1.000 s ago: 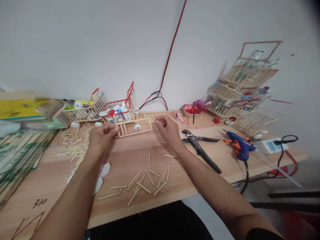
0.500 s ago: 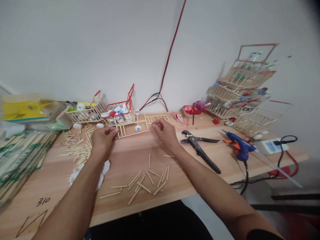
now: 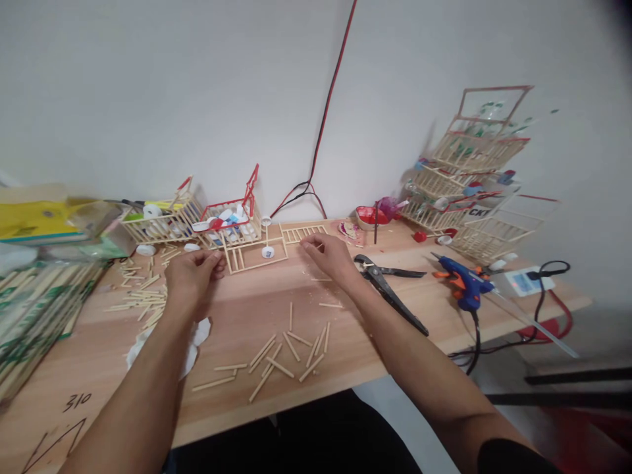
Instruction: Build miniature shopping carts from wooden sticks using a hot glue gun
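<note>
A flat frame of thin wooden sticks (image 3: 257,264) lies at mid-table, with crossbars near its left end. My left hand (image 3: 191,275) is closed beside that end, thumb and fingertips together; whether it pinches anything is hidden. To the frame's right, my right hand (image 3: 332,258) is closed in a pinch just off the frame's end; something thin may show between its fingers, too small to name. Behind the right fingertips lies a ladder-like stick panel (image 3: 303,234). A white bottle cap (image 3: 267,251) stands by the frame. Cut sticks (image 3: 280,367) lie scattered in front.
Black pliers (image 3: 392,296) and a blue glue gun (image 3: 464,282) lie right. Small stick carts (image 3: 165,224) and a red-rimmed cart (image 3: 230,227) with caps stand at the back left. Stacked stick baskets (image 3: 474,178) rise at right. Bagged sticks (image 3: 42,316) lie left; a red dish (image 3: 370,217) sits behind.
The view has shifted slightly, so most things appear further left. My left fingertips have drawn a little away from the frame's left end. My right hand has moved slightly right relative to the frame.
</note>
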Action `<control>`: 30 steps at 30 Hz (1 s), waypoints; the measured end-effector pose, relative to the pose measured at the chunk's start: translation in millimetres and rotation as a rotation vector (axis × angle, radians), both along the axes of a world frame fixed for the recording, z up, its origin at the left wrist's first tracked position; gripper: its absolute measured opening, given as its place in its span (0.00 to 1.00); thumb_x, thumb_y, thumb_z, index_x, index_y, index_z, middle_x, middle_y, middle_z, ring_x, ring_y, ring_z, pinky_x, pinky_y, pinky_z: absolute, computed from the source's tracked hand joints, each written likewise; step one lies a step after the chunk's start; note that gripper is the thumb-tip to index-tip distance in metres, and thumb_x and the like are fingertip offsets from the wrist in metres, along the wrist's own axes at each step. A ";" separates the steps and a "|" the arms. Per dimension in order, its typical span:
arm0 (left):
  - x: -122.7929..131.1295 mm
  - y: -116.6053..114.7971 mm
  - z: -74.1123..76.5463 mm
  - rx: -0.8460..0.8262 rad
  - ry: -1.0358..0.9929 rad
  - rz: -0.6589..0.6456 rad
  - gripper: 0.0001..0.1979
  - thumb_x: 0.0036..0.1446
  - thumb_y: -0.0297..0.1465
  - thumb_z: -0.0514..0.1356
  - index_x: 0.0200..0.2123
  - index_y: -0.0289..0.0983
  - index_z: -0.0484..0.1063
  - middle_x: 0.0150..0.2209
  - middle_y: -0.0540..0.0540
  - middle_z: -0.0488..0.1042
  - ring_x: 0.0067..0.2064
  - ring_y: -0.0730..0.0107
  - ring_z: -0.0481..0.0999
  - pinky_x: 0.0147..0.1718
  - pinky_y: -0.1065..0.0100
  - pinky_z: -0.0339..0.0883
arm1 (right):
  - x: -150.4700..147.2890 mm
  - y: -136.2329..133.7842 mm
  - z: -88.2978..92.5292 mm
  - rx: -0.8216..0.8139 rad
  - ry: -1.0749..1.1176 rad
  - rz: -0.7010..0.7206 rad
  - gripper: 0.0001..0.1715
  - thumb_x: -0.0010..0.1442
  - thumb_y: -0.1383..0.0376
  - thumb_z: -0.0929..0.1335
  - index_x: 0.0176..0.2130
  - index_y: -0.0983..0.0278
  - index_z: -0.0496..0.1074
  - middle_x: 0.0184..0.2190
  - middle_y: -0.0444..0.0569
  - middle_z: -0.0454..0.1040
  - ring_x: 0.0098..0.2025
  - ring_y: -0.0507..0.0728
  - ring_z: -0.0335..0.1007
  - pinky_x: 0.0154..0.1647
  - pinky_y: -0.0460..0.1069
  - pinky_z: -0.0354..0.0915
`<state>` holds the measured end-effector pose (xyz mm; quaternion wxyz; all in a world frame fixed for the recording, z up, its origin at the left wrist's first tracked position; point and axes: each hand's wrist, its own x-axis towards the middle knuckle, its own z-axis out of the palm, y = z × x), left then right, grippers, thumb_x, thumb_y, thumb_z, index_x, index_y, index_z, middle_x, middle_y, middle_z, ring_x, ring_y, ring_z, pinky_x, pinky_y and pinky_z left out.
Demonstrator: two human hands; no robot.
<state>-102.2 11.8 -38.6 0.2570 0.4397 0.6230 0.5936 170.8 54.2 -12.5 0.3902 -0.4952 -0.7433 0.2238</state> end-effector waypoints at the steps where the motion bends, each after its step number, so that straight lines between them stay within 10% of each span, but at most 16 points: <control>1: 0.2 -3.1 5.3 -0.016 0.098 0.029 0.10 0.48 0.36 0.64 0.21 0.37 0.75 0.20 0.48 0.73 0.22 0.70 0.68 0.22 0.70 0.58 | 2.1 -2.0 4.9 -0.006 -0.020 0.045 0.09 0.60 0.66 0.66 0.35 0.65 0.76 0.34 0.47 0.78 0.34 0.52 0.70 0.37 0.46 0.60; 8: 13.3 -24.5 40.7 0.198 0.471 0.183 0.17 0.60 0.38 0.56 0.22 0.36 0.73 0.19 0.53 0.68 0.25 0.72 0.66 0.30 0.69 0.56 | 2.9 -49.3 29.2 -0.025 -0.381 0.637 0.11 0.58 0.71 0.69 0.41 0.60 0.77 0.40 0.49 0.75 0.40 0.54 0.69 0.40 0.48 0.62; 14: 35.3 -25.8 38.7 0.230 0.490 0.031 0.19 0.61 0.41 0.55 0.21 0.39 0.73 0.18 0.52 0.68 0.23 0.70 0.66 0.28 0.68 0.57 | -2.5 -65.8 9.9 -0.017 -0.677 0.616 0.03 0.59 0.69 0.69 0.36 0.65 0.74 0.40 0.53 0.72 0.43 0.58 0.66 0.41 0.50 0.60; 24: 77.4 -33.9 38.1 -0.057 -0.029 -0.663 0.16 0.44 0.37 0.69 0.39 0.39 0.81 0.31 0.45 0.79 0.29 0.69 0.72 0.30 0.68 0.66 | 6.6 -73.7 -8.0 -0.607 0.499 0.324 0.16 0.55 0.53 0.69 0.33 0.64 0.69 0.25 0.41 0.68 0.22 0.47 0.59 0.24 0.44 0.55; 30: 82.9 -34.9 31.2 -0.054 -0.147 -0.669 0.12 0.47 0.36 0.68 0.35 0.37 0.79 0.24 0.50 0.73 0.24 0.74 0.68 0.26 0.71 0.63 | -11.9 -70.1 -4.1 -0.527 0.460 0.346 0.14 0.53 0.56 0.70 0.31 0.65 0.70 0.25 0.41 0.71 0.24 0.47 0.62 0.27 0.43 0.57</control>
